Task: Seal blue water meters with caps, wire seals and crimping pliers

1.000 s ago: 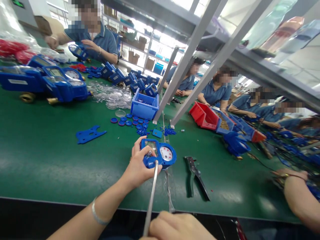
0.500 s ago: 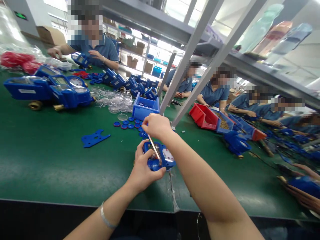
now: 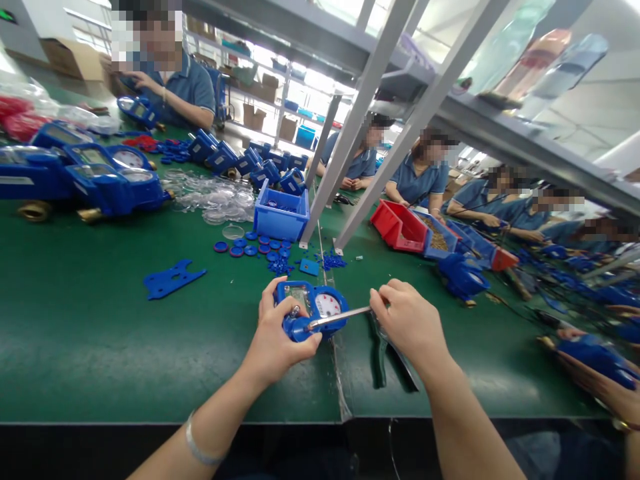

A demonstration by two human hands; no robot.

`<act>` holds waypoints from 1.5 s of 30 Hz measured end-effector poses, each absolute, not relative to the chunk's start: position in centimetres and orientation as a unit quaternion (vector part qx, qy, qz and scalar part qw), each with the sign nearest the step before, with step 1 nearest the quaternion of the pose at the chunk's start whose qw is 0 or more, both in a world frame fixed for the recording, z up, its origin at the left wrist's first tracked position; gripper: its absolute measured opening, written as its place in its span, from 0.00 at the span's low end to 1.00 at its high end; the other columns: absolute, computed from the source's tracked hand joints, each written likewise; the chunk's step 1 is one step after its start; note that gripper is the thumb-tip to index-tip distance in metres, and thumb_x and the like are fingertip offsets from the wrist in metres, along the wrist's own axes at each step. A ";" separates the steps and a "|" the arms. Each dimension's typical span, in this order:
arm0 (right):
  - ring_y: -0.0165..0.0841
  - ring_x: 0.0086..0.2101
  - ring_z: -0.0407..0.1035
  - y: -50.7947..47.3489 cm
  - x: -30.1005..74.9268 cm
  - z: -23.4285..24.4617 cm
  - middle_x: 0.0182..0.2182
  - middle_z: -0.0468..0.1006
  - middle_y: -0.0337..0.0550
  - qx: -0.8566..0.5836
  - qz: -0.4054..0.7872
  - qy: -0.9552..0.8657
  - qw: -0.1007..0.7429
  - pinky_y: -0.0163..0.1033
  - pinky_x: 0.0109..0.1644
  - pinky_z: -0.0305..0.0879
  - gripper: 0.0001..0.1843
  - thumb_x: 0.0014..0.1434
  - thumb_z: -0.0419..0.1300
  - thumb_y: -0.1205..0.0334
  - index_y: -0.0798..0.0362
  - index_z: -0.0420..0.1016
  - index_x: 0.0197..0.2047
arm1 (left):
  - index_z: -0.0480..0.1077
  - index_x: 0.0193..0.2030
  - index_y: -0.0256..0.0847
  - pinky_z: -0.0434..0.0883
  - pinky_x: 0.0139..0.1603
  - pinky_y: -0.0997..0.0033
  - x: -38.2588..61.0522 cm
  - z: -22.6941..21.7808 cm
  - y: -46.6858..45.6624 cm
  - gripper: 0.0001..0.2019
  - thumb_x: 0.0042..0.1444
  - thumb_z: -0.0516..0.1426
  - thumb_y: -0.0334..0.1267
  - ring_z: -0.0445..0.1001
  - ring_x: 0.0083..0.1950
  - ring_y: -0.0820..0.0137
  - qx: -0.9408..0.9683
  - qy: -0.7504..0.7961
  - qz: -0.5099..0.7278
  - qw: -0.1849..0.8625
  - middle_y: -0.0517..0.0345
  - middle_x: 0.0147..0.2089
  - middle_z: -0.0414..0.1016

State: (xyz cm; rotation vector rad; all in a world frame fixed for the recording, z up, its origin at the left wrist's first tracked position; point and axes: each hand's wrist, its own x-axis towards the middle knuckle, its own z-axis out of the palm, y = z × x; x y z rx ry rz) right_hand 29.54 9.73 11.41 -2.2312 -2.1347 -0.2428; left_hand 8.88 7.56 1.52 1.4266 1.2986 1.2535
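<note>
A blue water meter (image 3: 313,308) with a white dial lies on the green table (image 3: 100,333) just ahead of me. My left hand (image 3: 277,340) is closed around its near left end, thumb on top. My right hand (image 3: 410,323) is closed on the handle of a thin metal tool (image 3: 340,317), whose tip rests on the meter's round blue cap beside my left thumb. The tool lies nearly level, pointing left.
Black pliers (image 3: 383,353) lie under my right hand. A flat blue plate (image 3: 170,280), blue caps (image 3: 255,248) and a blue bin (image 3: 280,215) sit beyond. Finished meters (image 3: 90,177) line the left. Red bin (image 3: 403,227), slanted shelf posts (image 3: 350,127), several seated workers, another person's arm at right.
My right hand swung the tool round from above the meter to the right side, now level. One second ago it held the tool from below, near the table edge.
</note>
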 end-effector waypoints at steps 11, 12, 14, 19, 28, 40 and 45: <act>0.18 0.19 0.47 10.6 24.6 8.2 0.15 0.55 0.39 -0.609 0.132 -0.771 0.132 0.33 0.30 0.37 0.39 0.64 0.43 0.36 0.61 0.60 0.15 | 0.70 0.35 0.42 0.55 0.73 0.42 8.6 0.7 7.2 0.10 0.46 0.63 0.40 0.52 0.72 0.51 0.607 0.514 0.472 0.380 0.53 0.70 0.45; 0.18 0.19 0.46 10.6 24.5 8.2 0.14 0.54 0.39 -0.615 0.136 -0.764 0.136 0.33 0.29 0.37 0.39 0.63 0.43 0.36 0.61 0.59 0.15 | 0.70 0.35 0.42 0.55 0.73 0.42 8.6 0.8 7.2 0.10 0.47 0.63 0.39 0.53 0.72 0.51 0.604 0.516 0.474 0.379 0.53 0.70 0.46; 0.18 0.19 0.46 10.5 24.6 8.3 0.15 0.55 0.39 -0.614 0.122 -0.765 0.151 0.33 0.29 0.37 0.38 0.63 0.42 0.38 0.61 0.60 0.15 | 0.69 0.35 0.42 0.55 0.73 0.42 8.7 1.0 7.2 0.09 0.47 0.63 0.38 0.54 0.72 0.52 0.601 0.517 0.479 0.377 0.53 0.70 0.47; 0.18 0.20 0.46 10.3 25.0 8.3 0.15 0.55 0.40 -0.601 0.139 -0.768 0.169 0.32 0.29 0.35 0.40 0.63 0.43 0.35 0.62 0.59 0.15 | 0.69 0.34 0.40 0.57 0.72 0.43 8.6 1.3 7.3 0.09 0.46 0.63 0.37 0.55 0.71 0.52 0.608 0.515 0.471 0.378 0.51 0.70 0.47; 0.19 0.21 0.50 10.4 25.0 7.5 0.16 0.62 0.41 -0.590 0.153 -0.769 0.193 0.32 0.30 0.38 0.40 0.65 0.43 0.36 0.61 0.64 0.16 | 0.69 0.34 0.41 0.58 0.72 0.43 8.1 1.3 7.8 0.09 0.47 0.63 0.37 0.54 0.72 0.51 0.627 0.502 0.461 0.378 0.52 0.69 0.48; 0.22 0.21 0.57 12.2 29.0 11.9 0.17 0.64 0.41 -0.702 0.103 -0.595 0.377 0.30 0.29 0.47 0.41 0.63 0.42 0.31 0.58 0.66 0.19 | 0.69 0.35 0.41 0.57 0.71 0.40 7.6 1.2 6.9 0.09 0.47 0.62 0.38 0.54 0.72 0.50 0.647 0.503 0.442 0.366 0.53 0.71 0.46; 0.27 0.33 0.67 13.5 33.6 6.9 0.34 0.78 0.42 -0.782 0.101 -0.601 0.130 0.31 0.33 0.49 0.27 0.65 0.50 0.40 0.52 0.81 0.34 | 0.70 0.34 0.41 0.60 0.70 0.41 6.9 0.9 5.3 0.11 0.44 0.64 0.38 0.56 0.71 0.49 0.667 0.501 0.431 0.345 0.54 0.71 0.46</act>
